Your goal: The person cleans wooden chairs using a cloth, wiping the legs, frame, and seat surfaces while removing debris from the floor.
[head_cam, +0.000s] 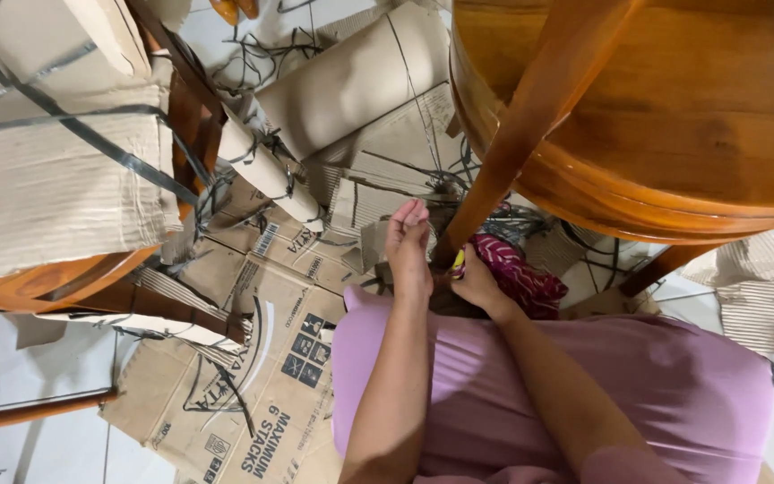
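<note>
My left hand [408,246] is raised with fingers together and slightly spread at the tips, next to the foot of a slanted wooden table leg [512,148]. My right hand [474,280] is closed around a small yellow object [458,261] at the base of that leg. A crumpled red and pink patterned cloth [517,273] lies just right of my right hand. Both forearms reach forward over my lap in pink fabric [530,394]. What the yellow thing is I cannot tell.
A round varnished wooden tabletop [674,108] fills the upper right. Flattened cardboard boxes [253,376], rolled corrugated paper [351,81] and black plastic strapping [253,54] cover the white floor. A wrapped wooden piece [55,170] sits at left.
</note>
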